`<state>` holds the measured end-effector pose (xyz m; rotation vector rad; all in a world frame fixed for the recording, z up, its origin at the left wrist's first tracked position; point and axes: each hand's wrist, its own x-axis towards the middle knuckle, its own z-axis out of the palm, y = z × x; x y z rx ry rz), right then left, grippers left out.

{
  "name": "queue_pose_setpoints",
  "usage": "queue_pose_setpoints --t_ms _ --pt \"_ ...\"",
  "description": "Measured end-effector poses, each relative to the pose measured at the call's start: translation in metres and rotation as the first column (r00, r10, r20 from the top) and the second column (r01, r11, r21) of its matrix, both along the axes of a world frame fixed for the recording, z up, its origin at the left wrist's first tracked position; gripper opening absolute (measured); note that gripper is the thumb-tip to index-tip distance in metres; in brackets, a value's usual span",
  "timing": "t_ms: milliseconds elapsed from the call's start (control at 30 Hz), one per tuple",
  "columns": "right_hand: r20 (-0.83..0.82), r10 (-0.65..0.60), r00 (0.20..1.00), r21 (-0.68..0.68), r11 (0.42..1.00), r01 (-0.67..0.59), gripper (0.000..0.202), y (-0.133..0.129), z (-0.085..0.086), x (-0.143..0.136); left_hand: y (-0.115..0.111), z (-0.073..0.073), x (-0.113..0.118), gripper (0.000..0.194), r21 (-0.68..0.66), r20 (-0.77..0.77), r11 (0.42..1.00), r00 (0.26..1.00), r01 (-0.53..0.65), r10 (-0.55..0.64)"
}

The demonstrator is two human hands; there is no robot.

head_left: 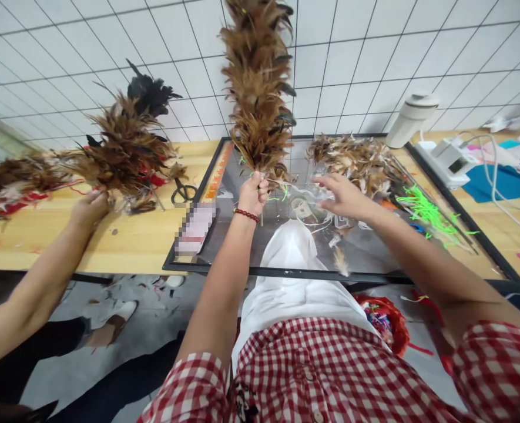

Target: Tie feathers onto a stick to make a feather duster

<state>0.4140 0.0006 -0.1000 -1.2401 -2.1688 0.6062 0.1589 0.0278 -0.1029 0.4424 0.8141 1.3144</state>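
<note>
And here the feather duster [260, 88] is held up, its plume raised in front of the tiled wall [352, 64], its lower end just over the black-framed panel [233, 235] on the table [147, 241]. The hands are apart: by the left hand [253, 194] the base is gripped tightly, fingers curled round it, with a short pale end showing beneath the fist. The right hand [341, 197] is held with fingers spread, near a white strand [304, 189]; whether the strand is touched cannot be told.

Now the handling: the plume is judged to be light but bulky, soft and springy at the outside, with a stiffer core likely under the feathers. The quills would be easily bent or pulled loose if squeezed midway, so the bare base, where the left hand is closed, is the place to be gripped. Some top-heaviness may be felt at that length.

To the right, a feather pile [352, 155] is spread on the panel, with bright green strands [427, 211] beside it. At the left, a second feather bundle [123, 141] is held by a co-worker's hand [92, 205], and scissors [184, 192] are seen lying between the two workplaces.
</note>
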Motion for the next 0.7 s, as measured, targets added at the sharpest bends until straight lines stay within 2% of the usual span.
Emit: queue_pose_setpoints --t_ms 33,67,133,167,200,233,267,300,333,367,400,433,467,567,633,700 --pt "0.055 0.159 0.986 -0.023 0.987 -0.158 0.039 -0.010 0.003 0.016 0.000 0.001 -0.001 0.033 0.013 0.014 1.000 1.000 -0.008 0.008" --pt "0.081 0.327 0.942 -0.110 0.942 -0.318 0.040 -0.022 0.004 0.029 0.000 0.002 -0.002 0.033 0.027 0.034 1.000 0.999 -0.012 0.011" --pt "0.056 0.607 0.792 -0.347 0.756 -0.555 0.032 -0.047 0.003 0.044 0.001 0.004 -0.002 0.033 0.047 0.079 0.999 0.997 -0.007 0.003" --pt "0.032 0.684 0.728 -0.424 0.669 -0.610 0.029 -0.057 -0.001 0.046 0.001 0.005 -0.002 0.033 0.053 0.099 0.999 0.995 -0.002 -0.003" --pt "0.026 0.714 0.700 -0.449 0.634 -0.630 0.027 -0.064 -0.005 0.046 0.002 0.006 -0.001 0.033 0.055 0.114 0.998 0.993 -0.001 -0.006" --pt "0.052 0.703 0.709 -0.433 0.656 -0.618 0.026 -0.067 -0.010 0.044 0.001 0.007 0.000 0.032 0.056 0.123 0.998 0.992 0.000 -0.007" --pt "0.113 0.650 0.752 -0.390 0.725 -0.568 0.025 -0.065 -0.015 0.042 0.001 0.008 0.000 0.032 0.055 0.124 0.998 0.992 0.001 -0.008" --pt "0.208 0.545 0.812 -0.326 0.821 -0.468 0.025 -0.060 -0.017 0.040 0.000 0.009 0.000 0.032 0.054 0.120 0.999 0.993 0.001 -0.008" --pt "0.322 0.388 0.864 -0.239 0.916 -0.323 0.023 -0.052 -0.017 0.039 -0.001 0.009 0.000 0.033 0.055 0.113 0.999 0.994 0.000 -0.006" --pt "0.427 0.202 0.881 -0.132 0.978 -0.160 0.022 -0.042 -0.015 0.037 -0.002 0.010 -0.001 0.032 0.057 0.105 0.998 0.994 -0.003 -0.003" --pt "0.495 0.030 0.869 -0.027 0.999 -0.018 0.020 -0.031 -0.009 0.035 -0.003 0.011 -0.002 0.032 0.061 0.097 0.998 0.995 -0.005 0.000" --pt "0.509 -0.096 0.855 0.052 0.995 0.081 0.019 -0.020 -0.002 0.031 -0.004 0.011 -0.003 0.031 0.064 0.088 0.998 0.996 -0.007 0.002" --pt "0.473 -0.175 0.863 0.104 0.984 0.142 0.018 -0.010 0.006 0.025 -0.005 0.011 -0.004 0.031 0.067 0.081 0.998 0.997 -0.008 0.002" --pt "0.271 -0.235 0.933 0.140 0.969 0.203 0.021 0.019 0.022 -0.016 -0.006 0.009 -0.007 0.031 0.080 0.067 0.997 0.998 0.003 -0.008" --pt "0.267 -0.254 0.930 0.112 0.966 0.232 0.022 0.035 0.017 -0.054 -0.007 0.006 -0.006 0.032 0.096 0.070 0.995 0.997 0.012 -0.018" --pt "0.338 -0.250 0.907 0.032 0.966 0.255 0.028 0.049 0.003 -0.090 -0.007 0.003 -0.004 0.033 0.103 0.069 0.995 0.997 0.019 -0.026"
